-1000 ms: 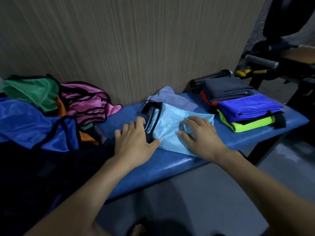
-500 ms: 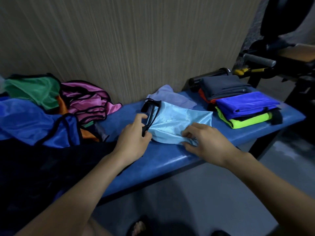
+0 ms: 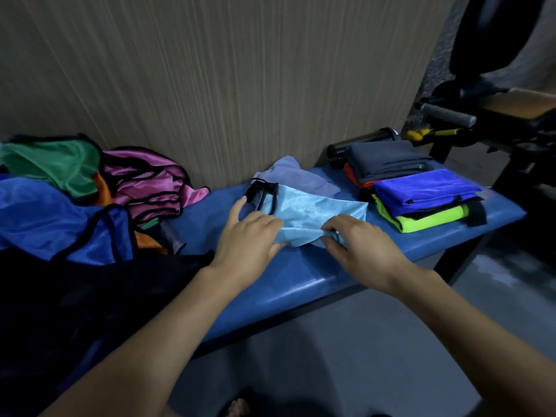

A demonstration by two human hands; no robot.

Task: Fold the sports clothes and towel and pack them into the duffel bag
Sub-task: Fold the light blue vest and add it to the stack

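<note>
Fingers (image 3: 329, 228) of the right hand (image 3: 362, 248) pinch the near edge of the light blue garment (image 3: 313, 216) at frame centre on the blue worktop (image 3: 294, 278), while the left hand (image 3: 251, 236) grips its left near edge beside the black trim.

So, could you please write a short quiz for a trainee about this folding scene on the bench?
1. True or false: both hands hold the light blue garment.
2. Which colour lies on top of the folded stack nearest the right hand? A) pink B) royal blue C) green
3. Fill in: the unfolded pink garment lies to the person's ____ side.

Key
1. True: the left hand and the right hand each have a grip on its near edge, on the blue bench.
2. B, the royal blue cloth.
3. Left.
</note>
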